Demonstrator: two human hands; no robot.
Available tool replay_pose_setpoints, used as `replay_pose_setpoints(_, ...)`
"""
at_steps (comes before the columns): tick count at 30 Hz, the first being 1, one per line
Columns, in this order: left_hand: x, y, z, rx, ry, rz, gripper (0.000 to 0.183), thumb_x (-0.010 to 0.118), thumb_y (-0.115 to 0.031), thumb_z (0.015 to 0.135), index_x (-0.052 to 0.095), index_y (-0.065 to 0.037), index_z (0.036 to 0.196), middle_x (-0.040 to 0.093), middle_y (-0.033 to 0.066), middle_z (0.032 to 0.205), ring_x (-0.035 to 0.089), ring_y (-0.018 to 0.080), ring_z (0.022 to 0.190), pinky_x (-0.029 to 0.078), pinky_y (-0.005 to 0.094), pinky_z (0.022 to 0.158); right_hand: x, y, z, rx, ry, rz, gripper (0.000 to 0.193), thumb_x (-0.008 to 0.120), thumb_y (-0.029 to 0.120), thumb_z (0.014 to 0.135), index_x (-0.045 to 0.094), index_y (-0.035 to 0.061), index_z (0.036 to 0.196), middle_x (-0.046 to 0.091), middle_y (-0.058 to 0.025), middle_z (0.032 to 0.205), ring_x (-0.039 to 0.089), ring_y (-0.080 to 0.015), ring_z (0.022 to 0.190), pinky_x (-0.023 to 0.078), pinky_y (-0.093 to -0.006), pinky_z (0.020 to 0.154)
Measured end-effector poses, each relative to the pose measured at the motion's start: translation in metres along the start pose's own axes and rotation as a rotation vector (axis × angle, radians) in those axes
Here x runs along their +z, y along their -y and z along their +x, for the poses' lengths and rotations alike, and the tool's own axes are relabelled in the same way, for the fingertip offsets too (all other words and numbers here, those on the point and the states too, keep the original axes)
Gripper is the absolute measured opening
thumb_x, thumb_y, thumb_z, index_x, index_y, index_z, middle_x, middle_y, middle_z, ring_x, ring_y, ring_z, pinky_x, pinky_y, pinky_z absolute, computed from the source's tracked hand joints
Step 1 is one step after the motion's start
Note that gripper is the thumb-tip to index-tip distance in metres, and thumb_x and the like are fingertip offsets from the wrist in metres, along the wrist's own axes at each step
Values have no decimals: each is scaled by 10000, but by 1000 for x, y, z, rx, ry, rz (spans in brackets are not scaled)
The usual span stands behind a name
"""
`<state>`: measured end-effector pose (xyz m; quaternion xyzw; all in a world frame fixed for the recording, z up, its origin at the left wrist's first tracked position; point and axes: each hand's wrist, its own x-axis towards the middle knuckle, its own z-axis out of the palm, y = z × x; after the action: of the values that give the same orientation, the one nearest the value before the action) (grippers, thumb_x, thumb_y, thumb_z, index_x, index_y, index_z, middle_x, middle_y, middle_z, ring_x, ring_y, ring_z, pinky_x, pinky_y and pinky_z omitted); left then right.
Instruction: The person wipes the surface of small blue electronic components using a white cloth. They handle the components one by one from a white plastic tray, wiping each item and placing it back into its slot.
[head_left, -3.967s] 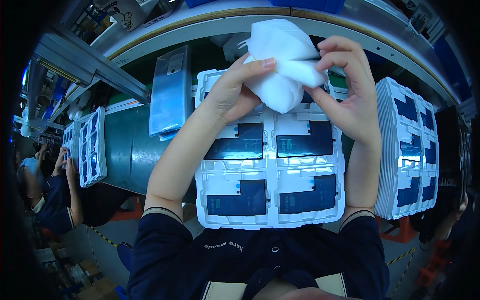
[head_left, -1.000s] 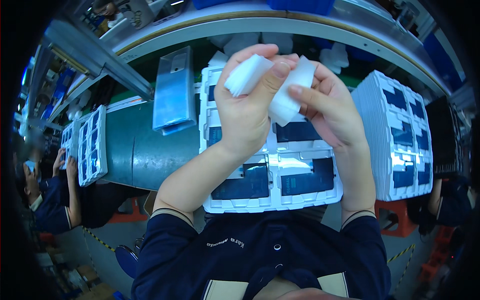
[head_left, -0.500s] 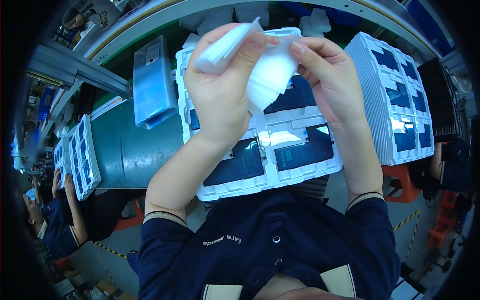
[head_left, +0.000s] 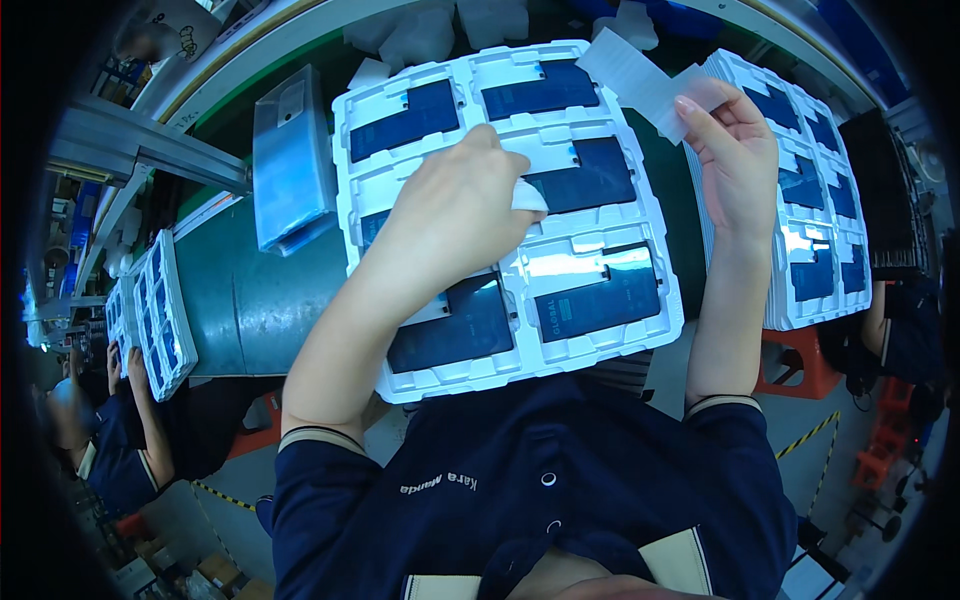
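A white moulded tray (head_left: 560, 355) lies in front of me on the green belt, its pockets filled with several dark blue flat panels (head_left: 598, 296). My left hand (head_left: 455, 215) rests over the tray's middle, fingers closed on a small white piece (head_left: 530, 198) pressed against the tray. My right hand (head_left: 735, 150) is raised at the tray's far right corner and pinches a thin white strip (head_left: 640, 75) that hangs out to the left above the tray.
A stack of like trays (head_left: 820, 240) stands at the right. A clear blue-tinted tray (head_left: 290, 165) lies left on the green belt (head_left: 245, 300). Another tray (head_left: 160, 315) sits far left, where another person (head_left: 100, 440) works. White scraps (head_left: 440, 25) lie at the back.
The white piece held up in both hands has come apart: my left hand has dropped onto the tray with a small piece, and my right hand has moved right holding the strip.
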<state>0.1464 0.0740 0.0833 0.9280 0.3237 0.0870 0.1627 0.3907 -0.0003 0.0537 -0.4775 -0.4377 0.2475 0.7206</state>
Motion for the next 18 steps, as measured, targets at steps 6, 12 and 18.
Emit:
replay_pose_setpoints(6,3,1,8,-30,18,-54,368,760,-196,737,647,35,1001,588,175,998,599,370,941,476,403,830,-14,-14,-5,37,-129,182,214,689,29,851,641,-7,1057,676,-106,952,651,-160,865,516,-288,773)
replay_pose_setpoints(12,-4,-4,-7,215,-58,-159,226,653,7,670,607,31,890,571,168,944,589,378,866,466,422,786,-15,-14,-10,35,-201,191,184,675,33,865,632,-13,1038,674,-117,951,653,-164,865,523,-288,760)
replay_pose_setpoints(18,-14,-24,-25,279,-127,179,302,586,72,567,614,-44,845,600,80,790,585,289,727,429,374,659,-8,-7,-16,51,-124,148,159,667,39,870,632,-4,1019,679,-95,930,651,-142,805,518,-263,720)
